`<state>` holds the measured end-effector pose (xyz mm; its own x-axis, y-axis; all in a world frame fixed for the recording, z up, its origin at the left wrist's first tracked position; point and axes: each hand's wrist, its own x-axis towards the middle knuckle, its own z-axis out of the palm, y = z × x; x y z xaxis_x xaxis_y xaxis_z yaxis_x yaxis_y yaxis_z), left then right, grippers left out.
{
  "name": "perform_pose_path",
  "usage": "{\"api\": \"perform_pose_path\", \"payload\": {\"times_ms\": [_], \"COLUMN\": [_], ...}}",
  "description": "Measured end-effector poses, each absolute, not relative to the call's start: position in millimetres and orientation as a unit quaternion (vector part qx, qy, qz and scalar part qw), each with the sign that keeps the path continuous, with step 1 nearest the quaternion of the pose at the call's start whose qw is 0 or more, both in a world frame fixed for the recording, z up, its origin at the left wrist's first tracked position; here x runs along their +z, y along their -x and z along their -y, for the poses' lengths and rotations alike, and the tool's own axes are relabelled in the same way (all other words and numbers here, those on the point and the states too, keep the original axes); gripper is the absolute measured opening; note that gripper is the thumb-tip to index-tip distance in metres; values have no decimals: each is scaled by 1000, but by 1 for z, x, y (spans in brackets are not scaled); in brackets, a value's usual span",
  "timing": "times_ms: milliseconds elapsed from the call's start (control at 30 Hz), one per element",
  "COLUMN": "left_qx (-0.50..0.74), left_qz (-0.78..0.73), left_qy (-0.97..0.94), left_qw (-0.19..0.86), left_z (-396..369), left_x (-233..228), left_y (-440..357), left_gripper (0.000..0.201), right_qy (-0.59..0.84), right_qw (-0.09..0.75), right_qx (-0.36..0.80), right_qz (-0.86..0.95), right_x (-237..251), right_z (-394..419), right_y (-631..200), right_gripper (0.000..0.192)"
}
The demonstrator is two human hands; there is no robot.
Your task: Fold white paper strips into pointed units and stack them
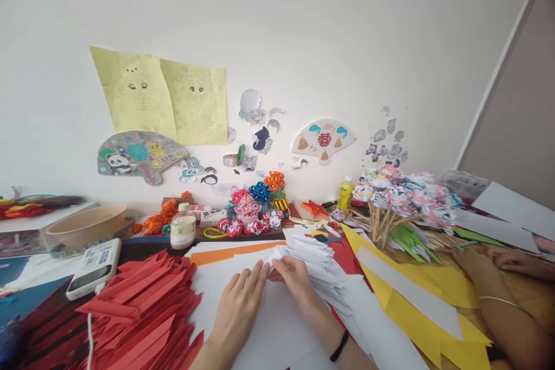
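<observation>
A small piece of folded white paper [274,254] lies between my hands, over a stack of white sheets [277,335]. My left hand [243,300] rests on the sheets, its fingers close together with the tips on the paper's left side. From the right, my right hand [299,286] pinches the same piece between thumb and fingers. Part of the piece is hidden under the fingertips. Just beyond my right hand is a pile of folded white paper strips [318,274]. A large heap of folded red paper strips [143,312] lies left of my left hand.
Yellow sheets [416,295] spread to the right, near a co-worker's hands [503,263]. Behind stand a bunch of paper flowers [403,196] on sticks, a yellow bottle [345,193] and a pale bottle [182,228]. A white power bank [94,269] with a cable sits left.
</observation>
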<state>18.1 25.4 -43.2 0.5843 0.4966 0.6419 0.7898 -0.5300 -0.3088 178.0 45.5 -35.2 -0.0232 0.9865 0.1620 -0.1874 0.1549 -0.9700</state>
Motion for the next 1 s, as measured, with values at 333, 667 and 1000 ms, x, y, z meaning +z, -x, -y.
{"api": "perform_pose_path", "payload": {"times_ms": [333, 667, 1000], "left_qx": [-407, -501, -514], "left_qz": [466, 476, 478], "left_qy": [785, 680, 663], "left_qw": [5, -246, -260], "left_z": [-12, -20, -16], "left_x": [-19, -12, -8], "left_y": [-26, -22, -24], "left_gripper": [23, 25, 26], "right_qy": [378, 339, 367], "right_qw": [533, 485, 513], "right_qx": [448, 444, 449], "right_qz": [610, 673, 633], "right_x": [-40, -24, -18], "right_z": [-48, -29, -23], "right_y": [-185, -178, -176], "right_gripper": [43, 40, 32]}}
